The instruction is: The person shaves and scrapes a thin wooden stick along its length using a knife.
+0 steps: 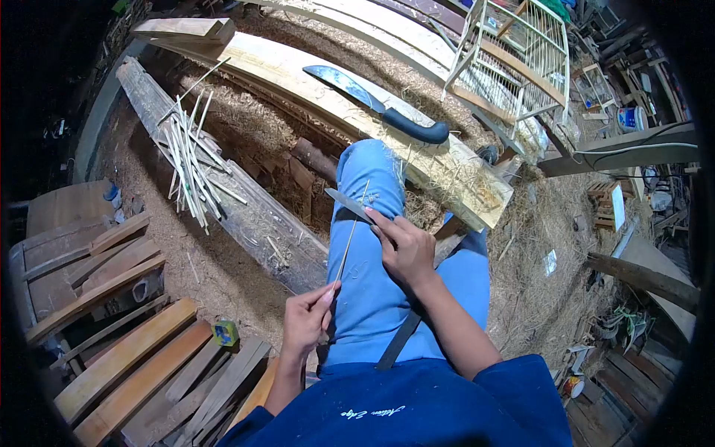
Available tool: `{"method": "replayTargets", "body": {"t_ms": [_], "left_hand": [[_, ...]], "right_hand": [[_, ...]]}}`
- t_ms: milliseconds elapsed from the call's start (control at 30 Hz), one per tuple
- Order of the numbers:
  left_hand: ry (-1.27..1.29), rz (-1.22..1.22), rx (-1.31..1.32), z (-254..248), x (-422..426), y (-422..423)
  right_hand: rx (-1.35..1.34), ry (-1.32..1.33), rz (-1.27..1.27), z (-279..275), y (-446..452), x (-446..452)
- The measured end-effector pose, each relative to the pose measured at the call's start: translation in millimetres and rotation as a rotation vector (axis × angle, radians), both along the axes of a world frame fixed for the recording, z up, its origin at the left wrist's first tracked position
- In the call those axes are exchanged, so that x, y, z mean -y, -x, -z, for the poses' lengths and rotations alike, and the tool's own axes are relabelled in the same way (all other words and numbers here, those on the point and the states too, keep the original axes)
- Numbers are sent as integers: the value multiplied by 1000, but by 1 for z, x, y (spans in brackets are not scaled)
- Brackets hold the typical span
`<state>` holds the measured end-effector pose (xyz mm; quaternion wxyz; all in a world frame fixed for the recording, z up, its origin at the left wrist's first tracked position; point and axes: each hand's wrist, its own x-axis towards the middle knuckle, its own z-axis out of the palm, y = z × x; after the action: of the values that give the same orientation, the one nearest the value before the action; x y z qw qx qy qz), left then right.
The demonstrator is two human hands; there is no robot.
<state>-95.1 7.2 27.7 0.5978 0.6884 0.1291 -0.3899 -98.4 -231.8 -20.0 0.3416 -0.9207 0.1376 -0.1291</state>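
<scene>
From my remote post, head view: a pale plank (268,63) runs diagonally across the upper middle, with wood shavings scattered at its near end. A weathered board (253,212) lies roughly alongside it, nearer the left edge of the view. Between the two boards and the torso I record legs in blue trousers (372,298), one knee raised close to the plank. A barred wooden cage (514,59) stands at upper right, tilted in my view. A loose bundle of pale thin sticks (190,160) lies crisscrossed on the weathered board, some ends overhanging its edge. A large knife (350,89) with a black handle rests flat on the plank. Left hand (307,320): closed, pinching the lower end of a thin strip between thumb and fingers. Right hand (408,249): closed around a small knife (348,203), index finger extended along it; I cannot see its handle. The blade points up and left, over the trousers. The thin strip (348,249) slants upward from the left hand and crosses the blade above the thigh.
</scene>
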Motion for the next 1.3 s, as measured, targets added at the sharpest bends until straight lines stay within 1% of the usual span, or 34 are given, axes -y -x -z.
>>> {"method": "replayTargets", "body": {"t_ms": [133,233,267,333,433,500,567,733,833,900,1033,1067,1133,1233,1267,1300], "left_hand": [[34,-14,32,-5,-33,21],[25,-17,40,-1,-31,16],[25,-20,47,2,-21,11],[120,-11,120,11,11,-2],[94,7,169,12,59,-31],[194,-70,182,26,76,-44],[159,-22,178,26,74,-46],[115,-13,143,22,38,-33],[79,-23,110,19,20,-16],[38,46,149,13,8,-6],[52,56,54,-2,-24,17],[13,51,31,-8,-34,21],[25,23,38,-7,-56,30],[43,0,59,-7,-69,31],[74,0,60,-7,-67,30],[108,2,60,-6,-64,28]], "right_hand": [[-8,-1,36,2,-1,0],[-10,-18,29,2,1,-1],[0,-44,24,2,2,-2],[11,-52,-19,-4,5,-2],[8,-48,-61,-10,10,1],[-4,-41,-61,-9,14,3],[-9,-52,-43,-4,13,4],[-22,-61,-66,-6,5,-1],[-4,-39,-35,-7,3,-1],[-43,-9,-27,-7,4,-2],[-28,-22,28,-3,1,-1],[-54,8,32,-3,1,-1],[-77,36,33,-2,2,-2],[3,-5,70,8,2,-5],[134,-190,114,20,1,-3],[197,-295,160,21,-1,0]]}}
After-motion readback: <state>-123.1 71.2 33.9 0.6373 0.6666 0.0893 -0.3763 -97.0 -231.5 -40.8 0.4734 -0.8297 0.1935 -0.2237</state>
